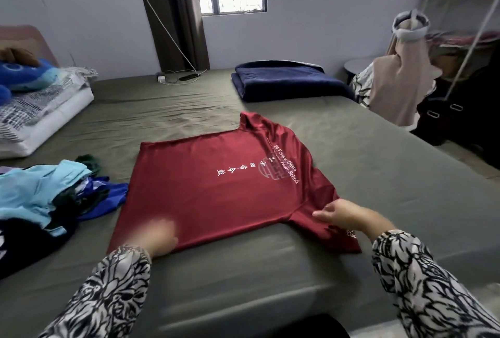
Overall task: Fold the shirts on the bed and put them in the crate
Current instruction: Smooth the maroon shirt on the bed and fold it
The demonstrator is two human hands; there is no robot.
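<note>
A dark red T-shirt (216, 189) with white print lies spread flat on the bed, neck to the right, one sleeve toward the far side and one near me. My left hand (157, 237) is blurred and rests flat on the shirt's near hem edge. My right hand (343, 216) lies on the near sleeve where it joins the body, fingers stretched toward the left. A heap of unfolded shirts (48, 197), light blue, royal blue, dark green and black, sits at the left. No crate is in view.
The bed (378, 175) has an olive-grey sheet. A folded navy blanket (289, 80) lies at the far side, pillows and a blue plush toy (24, 75) at far left. A charger and cables (176, 78) lie by the wall. Hanging clothes (400, 80) stand at right.
</note>
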